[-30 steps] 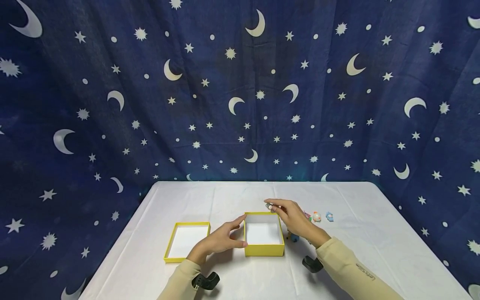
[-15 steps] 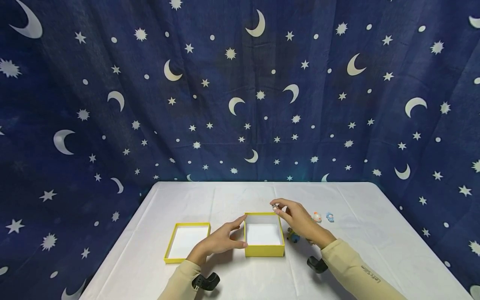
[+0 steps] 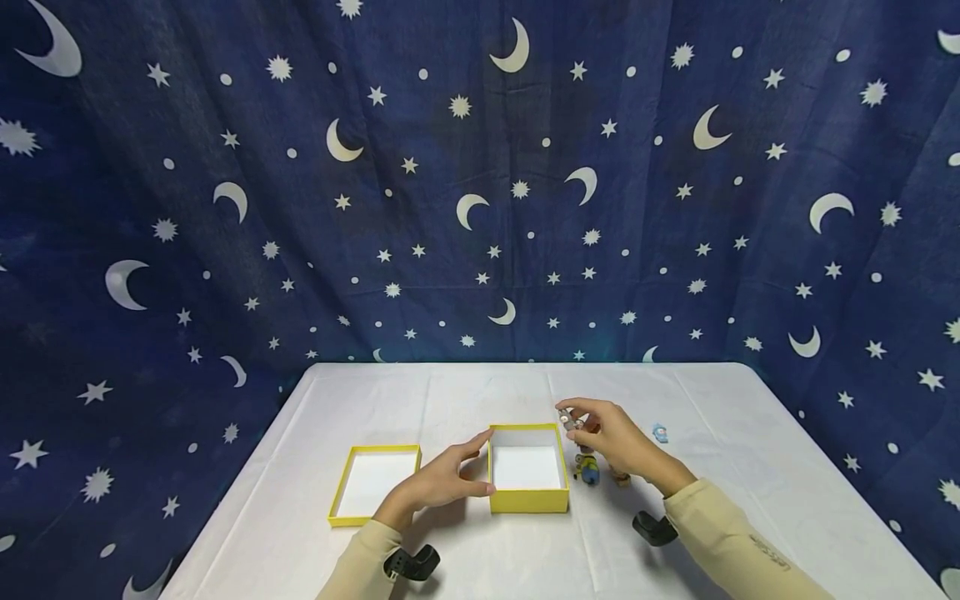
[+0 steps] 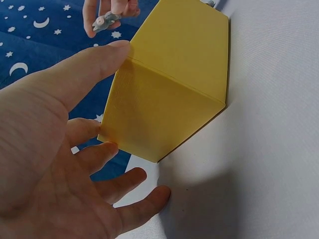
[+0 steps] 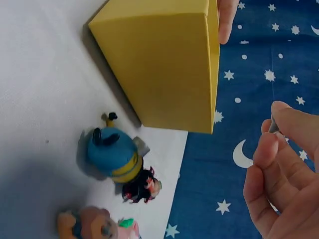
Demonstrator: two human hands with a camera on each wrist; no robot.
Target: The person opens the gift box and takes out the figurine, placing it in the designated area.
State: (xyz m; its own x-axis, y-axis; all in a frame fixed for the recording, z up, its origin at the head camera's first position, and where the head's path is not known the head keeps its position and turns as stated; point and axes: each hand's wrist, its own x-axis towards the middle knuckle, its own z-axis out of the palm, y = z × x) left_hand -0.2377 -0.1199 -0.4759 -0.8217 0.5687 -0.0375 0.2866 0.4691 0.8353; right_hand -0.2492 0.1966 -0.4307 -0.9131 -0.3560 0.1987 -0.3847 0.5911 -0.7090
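A yellow box (image 3: 529, 501) with a white inside stands uncovered in the middle of the table. My left hand (image 3: 448, 475) lies along its left side, thumb at the near corner and forefinger at the far one, fingers spread and fairly straight. Beyond the box's right edge, my right hand (image 3: 611, 433) pinches a small grey figurine (image 4: 105, 22) between thumb and fingertips, above the table. Below that hand lies a figurine in blue and yellow (image 5: 112, 154), beside the box. A dark-haired figurine (image 5: 142, 186) touches or nearly touches it.
A shallow yellow-edged lid (image 3: 375, 482) lies inside up, left of the box. Near the right hand are a brown figurine (image 5: 94, 224) and, farther right, a light blue figurine (image 3: 660, 432). A blue curtain (image 3: 480, 183) with moons and stars hangs behind the white-covered table (image 3: 450, 392).
My right hand has moved right, away from above the box's far right corner, still pinching the grey figurine. It now covers other figurines in the head view. My left hand and the box stay put.
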